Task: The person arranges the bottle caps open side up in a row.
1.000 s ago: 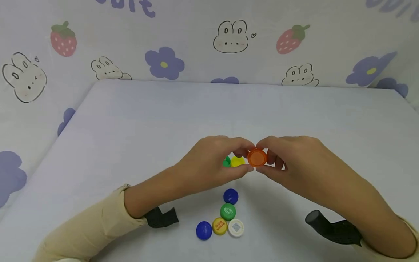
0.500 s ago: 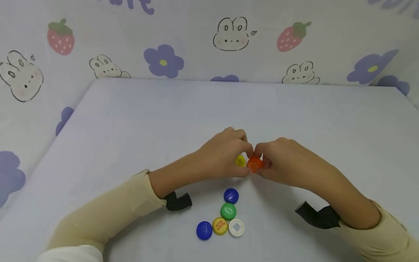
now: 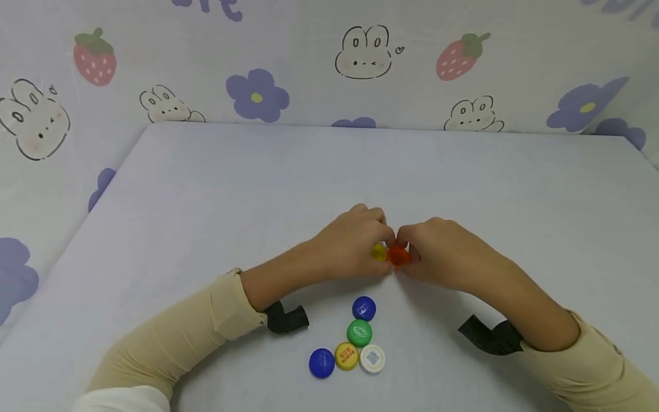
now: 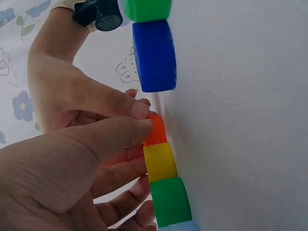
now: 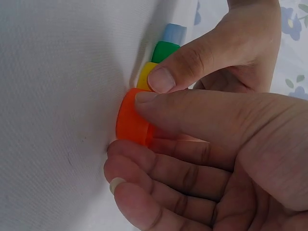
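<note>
Right hand [image 3: 443, 254]: thumb and fingers pinch the orange cap [image 3: 398, 257]; other fingers curl beneath the thumb. Left hand [image 3: 355, 243]: thumb and a finger pinch the same cap from the other side, rest of fingers bent behind the row. Both thumb tips close together. Orange cap sits on the table [image 3: 257, 183], roughly midway between the far corners, well short of the far edge. Touching it toward the left edge: small yellow cap [image 3: 378, 252]. Then green cap [image 4: 171, 202], then light blue cap [image 4: 179, 226], one straight row; the last two are hidden by the left hand in the head view.

Nearer the person, second group: navy cap [image 3: 364, 308], touching logo green cap [image 3: 359, 332], which meets mustard cap [image 3: 346, 356] with red print and white cap [image 3: 372, 359] with a square code. Big blue cap [image 3: 321, 363] beside the mustard one, on the left-edge side.

Both arms in beige sleeves [image 3: 185, 332], black bracket [image 3: 288, 319] under the left wrist, another under the right. Past far and left edges: white cloth [image 3: 309, 34] printed with rabbits, strawberries, purple flowers.
</note>
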`<state>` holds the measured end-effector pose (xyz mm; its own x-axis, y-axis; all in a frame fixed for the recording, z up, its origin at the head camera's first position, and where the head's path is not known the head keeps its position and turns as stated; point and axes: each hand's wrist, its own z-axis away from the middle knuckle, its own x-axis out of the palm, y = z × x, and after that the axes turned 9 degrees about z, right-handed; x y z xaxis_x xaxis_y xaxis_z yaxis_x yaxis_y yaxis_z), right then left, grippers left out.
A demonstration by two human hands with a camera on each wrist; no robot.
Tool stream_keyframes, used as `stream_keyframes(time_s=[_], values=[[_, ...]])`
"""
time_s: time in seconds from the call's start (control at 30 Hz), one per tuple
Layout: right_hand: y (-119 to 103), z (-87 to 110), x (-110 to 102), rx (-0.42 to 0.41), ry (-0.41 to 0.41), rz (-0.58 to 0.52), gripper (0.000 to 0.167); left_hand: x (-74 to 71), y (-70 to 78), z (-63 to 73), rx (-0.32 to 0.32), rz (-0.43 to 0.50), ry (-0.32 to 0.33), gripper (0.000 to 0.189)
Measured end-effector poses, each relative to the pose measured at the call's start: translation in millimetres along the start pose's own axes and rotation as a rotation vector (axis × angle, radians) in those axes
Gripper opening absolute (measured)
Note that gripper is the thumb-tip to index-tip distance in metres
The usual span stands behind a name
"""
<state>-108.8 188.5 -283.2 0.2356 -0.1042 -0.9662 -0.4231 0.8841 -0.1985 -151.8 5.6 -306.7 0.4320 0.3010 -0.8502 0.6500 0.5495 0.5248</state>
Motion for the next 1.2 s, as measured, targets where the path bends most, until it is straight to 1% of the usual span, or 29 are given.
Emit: stream_keyframes(time_s=[0.27, 0.47, 0.6, 0.7, 0.77, 0.83, 0.9, 0.93, 1.0, 1.03, 1.1, 1.17, 1.2], values=[[0.7, -1.1, 1.0, 0.001, -0.005, 0.010, 0.019, 2.2, -3.4, 1.4, -0.001, -0.001, 0.002, 0.030], [0.3, -0.8, 0.2, 0.020, -0.020, 0.026, 0.027, 1.8, -2.5, 4.7, -0.008, 0.017, 0.005, 0.036], [-2.0, 0.1, -2.8, 0.048, -0.026, 0.071, 0.037, -2.0, 1.1, 9.7, -0.037, -0.024, 0.017, 0.043], [-8.3, 4.7, -6.9, 0.050, -0.015, 0.124, 0.038, -9.4, 8.5, 17.0, -0.072, -0.067, 0.007, 0.043], [-14.3, 10.4, -9.9, 0.032, -0.010, 0.157, 0.035, -15.9, 15.6, 22.6, -0.087, -0.080, -0.024, 0.040], [-19.7, 16.2, -9.6, -0.022, -0.011, 0.181, 0.028, -21.5, 22.1, 28.8, -0.075, -0.075, -0.077, 0.033], [-24.9, 22.0, -7.1, -0.091, -0.023, 0.188, 0.020, -24.5, 26.7, 34.4, -0.037, -0.037, -0.149, 0.026], [-27.0, 25.0, -5.0, -0.127, -0.033, 0.191, 0.016, -25.2, 28.3, 36.4, -0.008, -0.006, -0.189, 0.022], [-30.4, 31.4, 0.5, -0.195, -0.054, 0.194, 0.013, -24.4, 29.5, 39.5, 0.068, 0.087, -0.270, 0.019], [-32.7, 34.7, 2.9, -0.222, -0.066, 0.202, 0.013, -23.3, 29.8, 40.7, 0.094, 0.135, -0.309, 0.019], [-37.1, 41.2, 9.3, -0.277, -0.059, 0.233, 0.017, -20.4, 29.6, 42.9, 0.126, 0.201, -0.370, 0.024], [-42.0, 47.2, 15.6, -0.311, -0.040, 0.276, 0.023, -16.2, 29.2, 44.9, 0.136, 0.234, -0.407, 0.028], [-44.7, 49.6, 18.8, -0.320, -0.025, 0.297, 0.027, -14.4, 29.7, 46.2, 0.124, 0.231, -0.419, 0.030]])
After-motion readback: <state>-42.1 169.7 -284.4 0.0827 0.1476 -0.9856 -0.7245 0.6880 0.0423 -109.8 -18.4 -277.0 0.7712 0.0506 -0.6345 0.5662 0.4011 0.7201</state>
